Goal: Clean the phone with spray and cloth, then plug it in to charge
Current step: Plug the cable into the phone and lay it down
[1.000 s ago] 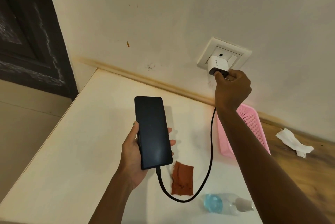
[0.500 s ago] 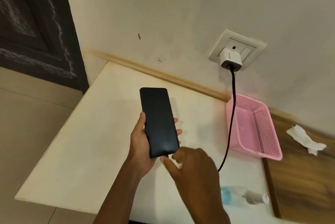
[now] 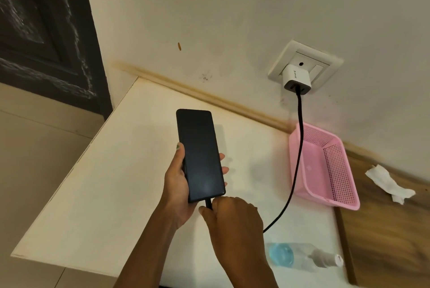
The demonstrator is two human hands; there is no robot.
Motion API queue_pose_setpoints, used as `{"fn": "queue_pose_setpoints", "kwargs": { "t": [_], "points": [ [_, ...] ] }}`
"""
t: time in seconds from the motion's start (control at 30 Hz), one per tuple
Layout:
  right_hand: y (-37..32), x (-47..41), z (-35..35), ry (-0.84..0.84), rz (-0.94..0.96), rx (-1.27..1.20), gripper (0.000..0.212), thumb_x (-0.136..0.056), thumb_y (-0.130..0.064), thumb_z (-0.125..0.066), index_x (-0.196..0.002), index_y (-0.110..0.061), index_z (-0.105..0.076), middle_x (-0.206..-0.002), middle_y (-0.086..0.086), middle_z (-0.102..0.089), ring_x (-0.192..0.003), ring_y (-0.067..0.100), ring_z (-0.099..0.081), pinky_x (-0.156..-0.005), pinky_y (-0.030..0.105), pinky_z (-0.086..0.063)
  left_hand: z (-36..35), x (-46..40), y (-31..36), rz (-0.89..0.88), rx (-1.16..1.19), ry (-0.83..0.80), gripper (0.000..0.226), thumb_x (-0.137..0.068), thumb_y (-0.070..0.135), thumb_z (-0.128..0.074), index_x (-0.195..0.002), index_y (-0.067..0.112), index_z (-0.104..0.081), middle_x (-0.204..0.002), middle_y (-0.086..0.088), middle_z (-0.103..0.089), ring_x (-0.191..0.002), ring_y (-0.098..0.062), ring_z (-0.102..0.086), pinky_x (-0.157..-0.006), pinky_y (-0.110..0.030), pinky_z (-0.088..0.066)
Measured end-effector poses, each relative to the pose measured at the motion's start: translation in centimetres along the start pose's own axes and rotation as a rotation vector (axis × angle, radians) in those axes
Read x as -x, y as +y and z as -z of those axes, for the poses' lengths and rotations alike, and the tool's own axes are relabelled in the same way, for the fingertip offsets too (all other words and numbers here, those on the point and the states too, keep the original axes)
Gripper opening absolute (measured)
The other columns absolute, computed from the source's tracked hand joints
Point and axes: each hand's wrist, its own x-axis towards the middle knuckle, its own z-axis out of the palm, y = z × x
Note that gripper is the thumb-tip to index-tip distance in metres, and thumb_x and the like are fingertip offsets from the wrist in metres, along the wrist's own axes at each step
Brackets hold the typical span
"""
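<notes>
My left hand grips a black phone above the white table, its dark screen facing up. At the phone's bottom edge my right hand pinches the plug end of a black charging cable. The cable runs up to a white charger seated in the wall socket. A clear spray bottle with blue liquid lies on its side near the table's front right. The cloth is hidden from view.
A pink plastic basket stands against the wall to the right of the cable. A crumpled white tissue lies on the wooden surface at far right. A dark door fills the upper left.
My right hand left the charger at the wall and came down to the phone's bottom edge, where it now pinches the cable plug. The reddish cloth is now hidden behind my arm.
</notes>
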Motion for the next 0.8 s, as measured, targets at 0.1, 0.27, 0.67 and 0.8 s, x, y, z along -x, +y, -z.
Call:
{"fn": "queue_pose_setpoints", "kwargs": {
  "t": [0.1, 0.27, 0.67, 0.8],
  "points": [
    [0.3, 0.6, 2.8, 0.101, 0.049, -0.072, 0.042, -0.089, -0.058, -0.041, -0.091, -0.023, -0.064, -0.087, -0.004, -0.068, -0.074, 0.014, -0.060, -0.064, 0.026, -0.038, 0.1, 0.1, -0.3, 0.028, -0.022, 0.002, 0.065, -0.089, 0.062, -0.032, -0.120, 0.016, -0.064, -0.116, -0.017, -0.069, -0.097, -0.038, -0.068, -0.079, -0.045, -0.058],
    [3.2, -0.8, 9.4, 0.731, 0.051, -0.295, 0.028, -0.086, -0.055, -0.047, -0.093, -0.034, -0.064, -0.091, -0.014, -0.064, -0.088, 0.007, -0.057, -0.070, 0.023, -0.036, -0.1, 0.2, -0.3, 0.044, -0.018, -0.029, 0.063, -0.091, 0.058, -0.032, -0.127, 0.014, -0.058, -0.113, -0.017, -0.070, -0.092, -0.036, -0.070, -0.070, -0.043, -0.060],
    [10.1, -12.0, 13.3, 0.548, 0.072, -0.827, 0.042, -0.095, -0.033, -0.046, -0.134, -0.017, -0.037, -0.097, -0.019, -0.048, -0.084, -0.005, -0.049, -0.065, -0.002, -0.036, -0.1, 0.0, -0.2, 0.038, -0.029, -0.054, 0.064, -0.089, 0.059, -0.034, -0.129, 0.015, -0.058, -0.119, -0.020, -0.066, -0.096, -0.039, -0.067, -0.080, -0.049, -0.056],
    [10.5, -12.9, 13.5, 0.554, 0.017, -1.054, 0.034, -0.096, -0.029, -0.045, -0.127, -0.015, -0.042, -0.091, -0.022, -0.046, -0.080, -0.007, -0.047, -0.066, 0.002, -0.041, -0.1, -0.1, -0.3, 0.044, -0.026, -0.054, 0.063, -0.088, 0.058, -0.035, -0.128, 0.015, -0.059, -0.119, -0.020, -0.067, -0.094, -0.038, -0.068, -0.077, -0.047, -0.057]
  ]
}}
